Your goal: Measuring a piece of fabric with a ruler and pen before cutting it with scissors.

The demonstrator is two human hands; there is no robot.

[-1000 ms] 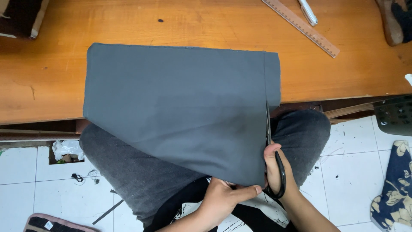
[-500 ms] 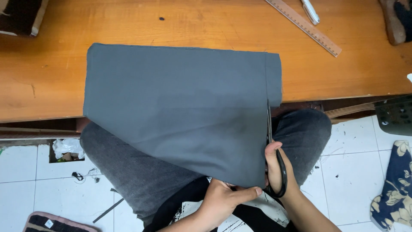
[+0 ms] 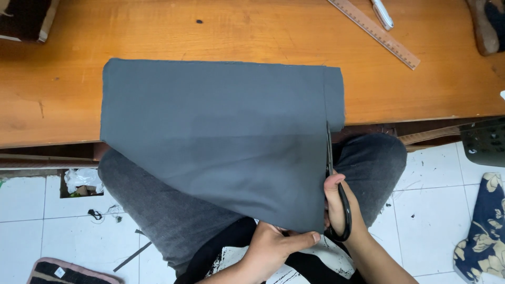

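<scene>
A grey folded cloth (image 3: pixel 221 137) hangs from the wooden table (image 3: pixel 63 100) over my lap. My right hand (image 3: pixel 342 210) grips black scissors (image 3: pixel 331 179) whose blades point up along the cloth's right side, cutting a narrow strip near the table edge. My left hand (image 3: pixel 276 247) pinches the cloth's lower corner, holding it taut just left of the scissors' handle.
A wooden ruler (image 3: pixel 376 32) and a white pen-like object (image 3: pixel 383 13) lie at the table's far right. A dark pad (image 3: pixel 23 18) sits at the top left corner. Patterned fabric (image 3: pixel 484 231) lies on the tiled floor at right, scraps at left.
The scissors' blades have crept slightly further up the cloth's right side. Both hands stay in nearly the same place.
</scene>
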